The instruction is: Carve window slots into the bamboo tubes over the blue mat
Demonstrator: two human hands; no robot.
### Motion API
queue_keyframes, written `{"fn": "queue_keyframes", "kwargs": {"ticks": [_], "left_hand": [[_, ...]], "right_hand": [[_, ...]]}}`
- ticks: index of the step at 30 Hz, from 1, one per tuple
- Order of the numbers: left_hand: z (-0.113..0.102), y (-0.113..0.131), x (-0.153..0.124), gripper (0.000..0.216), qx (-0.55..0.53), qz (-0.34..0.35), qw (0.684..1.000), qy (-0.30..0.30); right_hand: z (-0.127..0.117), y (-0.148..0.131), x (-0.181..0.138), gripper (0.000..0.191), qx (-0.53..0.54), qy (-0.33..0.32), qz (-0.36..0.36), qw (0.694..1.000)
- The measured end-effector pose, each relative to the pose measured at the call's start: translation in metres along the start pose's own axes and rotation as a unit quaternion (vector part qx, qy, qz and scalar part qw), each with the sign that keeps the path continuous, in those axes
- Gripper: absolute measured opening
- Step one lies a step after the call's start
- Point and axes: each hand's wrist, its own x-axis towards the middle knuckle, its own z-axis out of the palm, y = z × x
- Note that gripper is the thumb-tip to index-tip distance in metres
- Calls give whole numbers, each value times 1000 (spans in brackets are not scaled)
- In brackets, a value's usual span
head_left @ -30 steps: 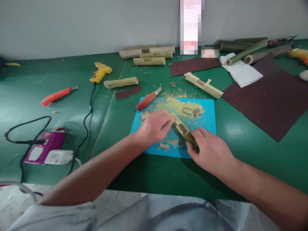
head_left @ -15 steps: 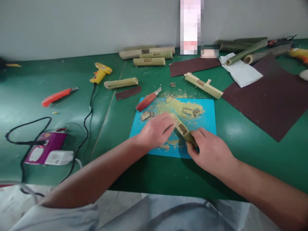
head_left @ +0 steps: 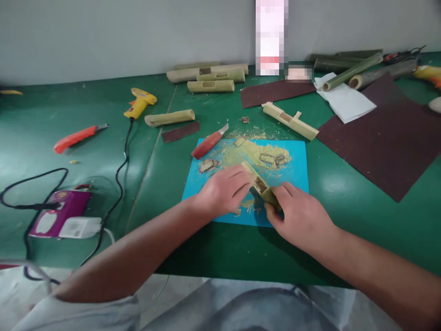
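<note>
A short bamboo tube [head_left: 262, 186] with a rectangular window cut in its upper side lies slantwise between my hands, above a blue mat [head_left: 298, 174]. My right hand [head_left: 301, 211] is closed around its near end, thumb underneath. Curled fingers of my left hand [head_left: 225, 188] are closed at its far end; whether they also hold something small is hidden. Yellow dust [head_left: 251, 154], shavings and several bark-edged chips [head_left: 267, 158] are scattered over the mat. A red-handled knife [head_left: 208, 145] lies across the mat's far left corner, blade pointing away.
Left are a yellow glue gun [head_left: 139, 103] with a trailing cord, an orange cutter [head_left: 76, 139] and a purple power strip [head_left: 69, 207]. More cut bamboo [head_left: 289, 120] lies beyond the mat. Right are a brown sheet [head_left: 382, 151], white paper [head_left: 347, 103] and green bamboo [head_left: 354, 71].
The whole view has shifted slightly. My left hand, blurred before, is sharper now at the tube's far end. My right hand keeps the same hold on the bamboo tube.
</note>
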Motion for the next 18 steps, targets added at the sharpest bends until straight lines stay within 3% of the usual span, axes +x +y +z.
{"fn": "queue_keyframes", "kwargs": {"ticks": [4, 7, 11, 14, 18], "left_hand": [[1, 2, 0, 20, 15, -34, 999, 21], [2, 2, 0, 22, -2, -6, 1000, -15], [1, 0, 0, 20, 17, -49, 998, 28], [0, 0, 1, 20, 8, -23, 1000, 3], [0, 3, 0, 22, 15, -32, 999, 18]], "right_hand": [[-1, 0, 0, 15, -3, -8, 2, 1000], [0, -1, 0, 15, 0, -14, 6, 1000], [0, -2, 1, 15, 0, -4, 4, 1000], [0, -1, 1, 15, -1, 0, 3, 1000], [-1, -1, 0, 15, -2, 1, 1, 1000]]}}
